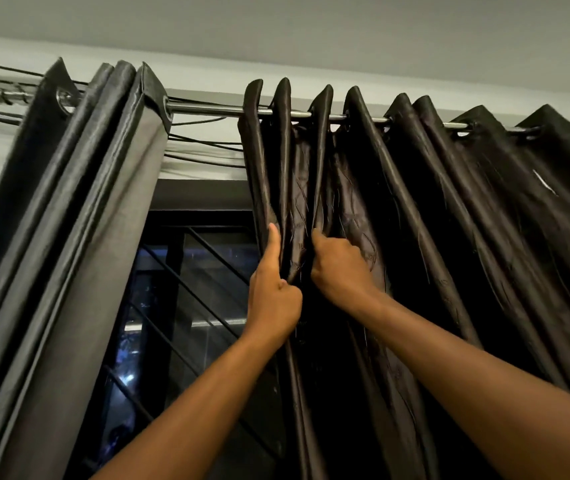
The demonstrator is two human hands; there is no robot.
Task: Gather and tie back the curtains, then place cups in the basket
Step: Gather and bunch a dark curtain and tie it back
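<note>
Both hands reach up to the right curtain, which hangs from the rod. The left hand grips the curtain's leading folds, its thumb lying up along the edge fold; the right hand grips the next fold just right of those fingers (the two hands sit close, nearly touching). Left of the fingers, past the gap, hangs the left curtain. Behind the gap stands the window. Cables run behind the rod, above the fingers.

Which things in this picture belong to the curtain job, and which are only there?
Job: right curtain, gripped by left hand and right hand; left curtain; rod.
Only there: cables, window bars.
</note>
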